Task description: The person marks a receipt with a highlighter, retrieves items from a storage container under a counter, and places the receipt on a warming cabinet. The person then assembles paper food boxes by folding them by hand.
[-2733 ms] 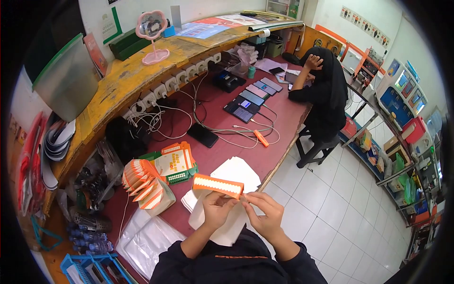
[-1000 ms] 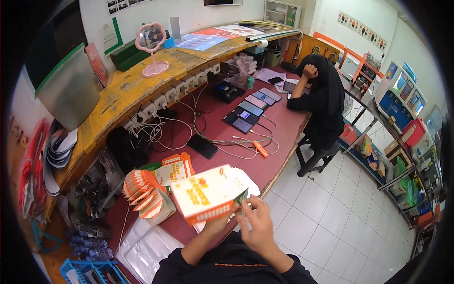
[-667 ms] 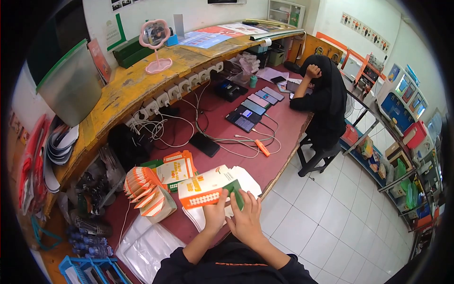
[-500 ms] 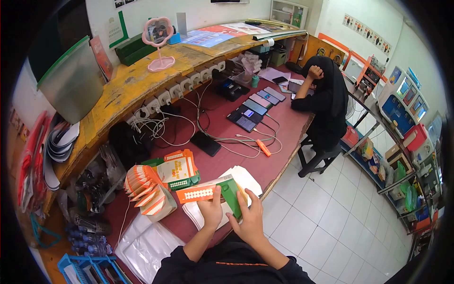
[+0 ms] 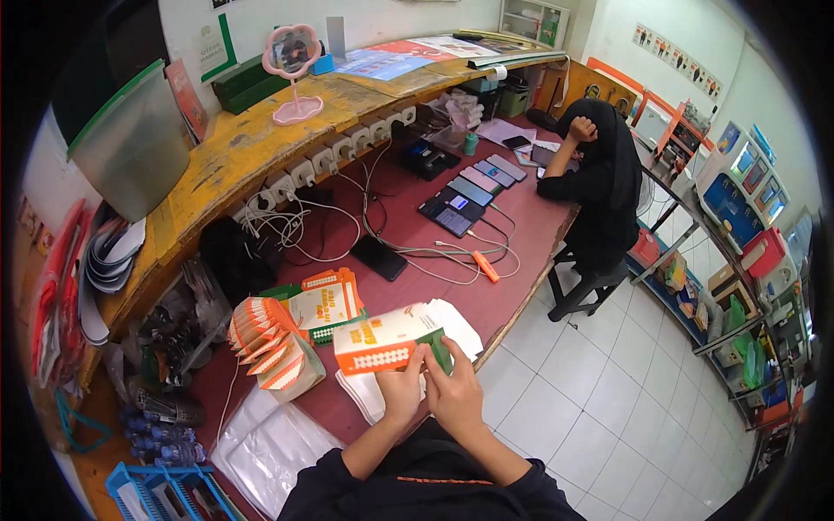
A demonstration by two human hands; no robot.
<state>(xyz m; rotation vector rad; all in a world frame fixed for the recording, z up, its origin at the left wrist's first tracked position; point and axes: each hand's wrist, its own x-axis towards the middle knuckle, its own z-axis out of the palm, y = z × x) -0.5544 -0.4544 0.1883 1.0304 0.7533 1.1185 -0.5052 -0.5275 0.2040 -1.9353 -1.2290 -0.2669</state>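
Observation:
A small cardboard box in white, orange and green is held up over the red tabletop, its orange side with white dots facing me. My left hand grips the near side, thumb against the orange edge. At the green end, my right hand has its fingers pressed on the cardboard. Below and behind the box lie white sheets, partly hidden by it. To the left, a flat printed carton rests on the table beside a bundle of folded orange-and-white cartons.
Clear plastic bags lie at the near left, next to a blue basket. A black phone and several cabled phones are further back. A person sits at the table's right side. Power sockets line the yellow shelf.
The box has turned, and its printed white face now shows on top. My right hand's fingers have closed in at the green end, nearer my left hand.

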